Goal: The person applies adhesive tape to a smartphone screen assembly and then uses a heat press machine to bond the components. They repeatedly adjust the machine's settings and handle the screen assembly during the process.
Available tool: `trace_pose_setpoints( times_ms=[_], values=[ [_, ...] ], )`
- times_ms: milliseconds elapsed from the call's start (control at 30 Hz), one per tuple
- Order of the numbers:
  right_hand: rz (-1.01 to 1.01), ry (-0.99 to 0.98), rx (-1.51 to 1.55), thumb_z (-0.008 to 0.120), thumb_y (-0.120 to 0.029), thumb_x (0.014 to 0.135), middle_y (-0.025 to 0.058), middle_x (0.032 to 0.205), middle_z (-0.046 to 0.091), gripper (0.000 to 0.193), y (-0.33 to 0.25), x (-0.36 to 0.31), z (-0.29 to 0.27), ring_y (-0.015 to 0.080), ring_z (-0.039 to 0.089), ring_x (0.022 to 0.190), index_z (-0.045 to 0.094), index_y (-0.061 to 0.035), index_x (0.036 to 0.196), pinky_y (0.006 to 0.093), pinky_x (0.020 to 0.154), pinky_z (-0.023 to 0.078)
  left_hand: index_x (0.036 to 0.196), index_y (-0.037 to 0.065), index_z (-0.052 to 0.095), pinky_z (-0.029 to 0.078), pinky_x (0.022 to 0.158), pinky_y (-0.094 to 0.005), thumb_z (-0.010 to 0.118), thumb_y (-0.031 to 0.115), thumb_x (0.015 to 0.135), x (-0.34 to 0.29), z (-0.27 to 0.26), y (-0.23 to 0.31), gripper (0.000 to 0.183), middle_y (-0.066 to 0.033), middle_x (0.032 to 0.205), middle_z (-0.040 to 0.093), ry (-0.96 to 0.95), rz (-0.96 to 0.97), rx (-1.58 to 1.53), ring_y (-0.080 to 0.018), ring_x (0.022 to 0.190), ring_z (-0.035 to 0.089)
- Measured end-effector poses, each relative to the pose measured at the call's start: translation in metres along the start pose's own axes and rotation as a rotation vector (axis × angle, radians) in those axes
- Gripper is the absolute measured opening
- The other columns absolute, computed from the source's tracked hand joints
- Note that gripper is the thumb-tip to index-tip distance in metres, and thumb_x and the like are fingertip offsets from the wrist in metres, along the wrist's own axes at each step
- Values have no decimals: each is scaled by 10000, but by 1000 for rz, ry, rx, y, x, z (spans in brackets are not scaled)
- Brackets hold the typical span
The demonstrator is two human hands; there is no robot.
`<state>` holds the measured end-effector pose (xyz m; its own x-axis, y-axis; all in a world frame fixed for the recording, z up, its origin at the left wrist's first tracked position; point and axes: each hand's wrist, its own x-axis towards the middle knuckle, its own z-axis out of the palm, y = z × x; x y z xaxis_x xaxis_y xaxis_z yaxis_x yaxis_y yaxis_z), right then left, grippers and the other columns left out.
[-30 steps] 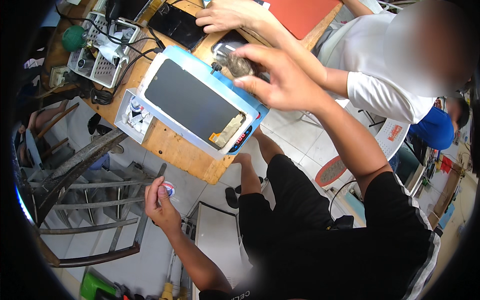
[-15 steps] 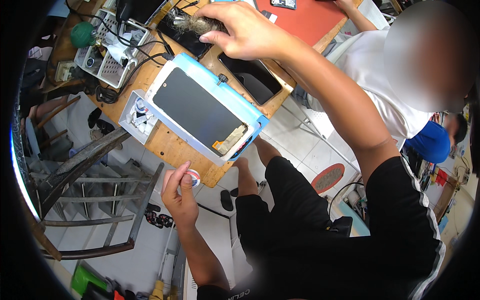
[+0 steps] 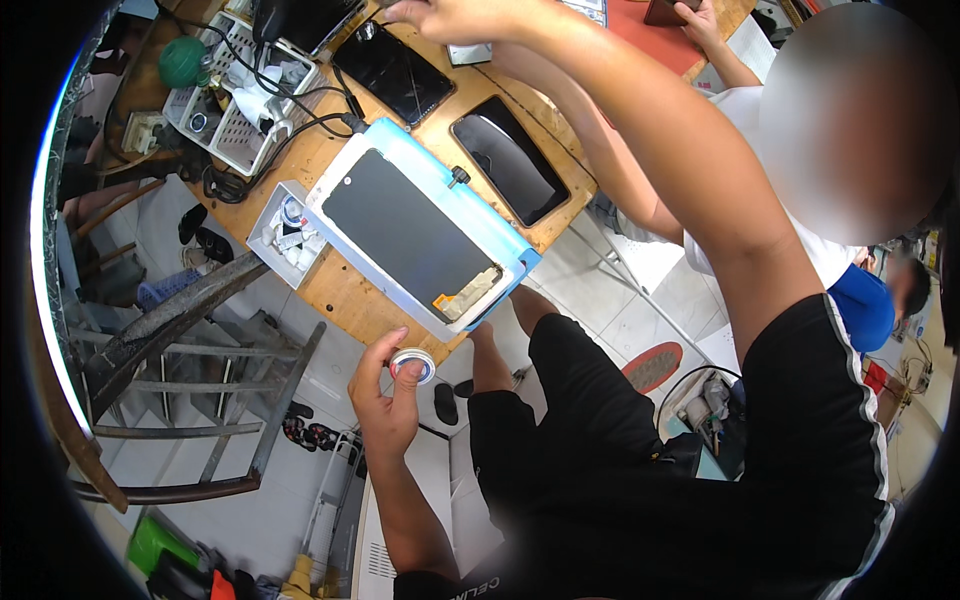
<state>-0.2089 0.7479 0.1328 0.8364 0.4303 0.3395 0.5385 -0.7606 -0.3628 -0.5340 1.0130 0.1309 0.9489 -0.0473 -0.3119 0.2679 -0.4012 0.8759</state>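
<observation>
My left hand (image 3: 387, 400) pinches a small round spool (image 3: 414, 364), white with a coloured label, just off the table's near edge. Before it, a phone screen (image 3: 408, 230) with a dark grey face lies on a blue and white flat machine (image 3: 497, 232). An orange flex tab (image 3: 441, 302) shows at the screen's lower right end. My right arm reaches across to the far side, and my right hand (image 3: 462, 18) is partly cut off by the top edge, its fingers mostly out of sight. Below that hand lies a black phone (image 3: 392, 75).
Another black phone (image 3: 511, 160) lies right of the machine. A small white box (image 3: 283, 262) of little bottles and spools adjoins its left side. A white basket (image 3: 238, 150) with cables stands farther left. Across the table's right side, a person in white (image 3: 745, 115) holds a dark object.
My right hand has moved up toward the picture's top edge; the fuzzy, wiry tangle it held is out of sight. My left hand, with the spool, has shifted slightly right.
</observation>
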Motion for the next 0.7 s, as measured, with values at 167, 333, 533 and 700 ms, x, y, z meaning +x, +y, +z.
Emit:
trace_pose_setpoints(
  times_ms=[167, 333, 533, 700],
  values=[
    [-34, 194, -20, 650, -233, 907, 155, 1143, 730, 379, 51, -8, -1, 348, 686, 1073, 690, -96, 1257, 471, 917, 531, 1225, -4, 676, 527, 853, -345, 715, 113, 955, 3, 3, 4, 296, -133, 1095, 724, 0, 8, 9, -216, 943, 677],
    [179, 11, 38, 627, -106, 879, 206, 1080, 721, 407, 130, -10, -22, 326, 684, 1024, 689, -73, 1280, 433, 909, 535, 1209, 3, 685, 524, 841, -348, 705, 93, 950, 12, 10, 11, 276, -143, 1044, 715, 18, 49, 19, -238, 928, 682],
    [425, 158, -100, 664, -146, 894, 222, 1060, 704, 324, 186, -45, -38, 344, 681, 994, 690, -45, 1201, 436, 881, 538, 1093, 17, 738, 494, 701, -347, 690, 77, 951, 27, 10, 17, 162, -101, 837, 659, 63, 150, 119, -213, 774, 637],
    [339, 268, -209, 700, -172, 890, 224, 1033, 691, 296, 180, -59, -31, 346, 675, 968, 663, -21, 1141, 440, 860, 532, 1066, 45, 753, 468, 634, -371, 694, 83, 942, 35, -2, -5, 143, -58, 785, 629, 235, 395, 394, -192, 707, 599]
  ],
)
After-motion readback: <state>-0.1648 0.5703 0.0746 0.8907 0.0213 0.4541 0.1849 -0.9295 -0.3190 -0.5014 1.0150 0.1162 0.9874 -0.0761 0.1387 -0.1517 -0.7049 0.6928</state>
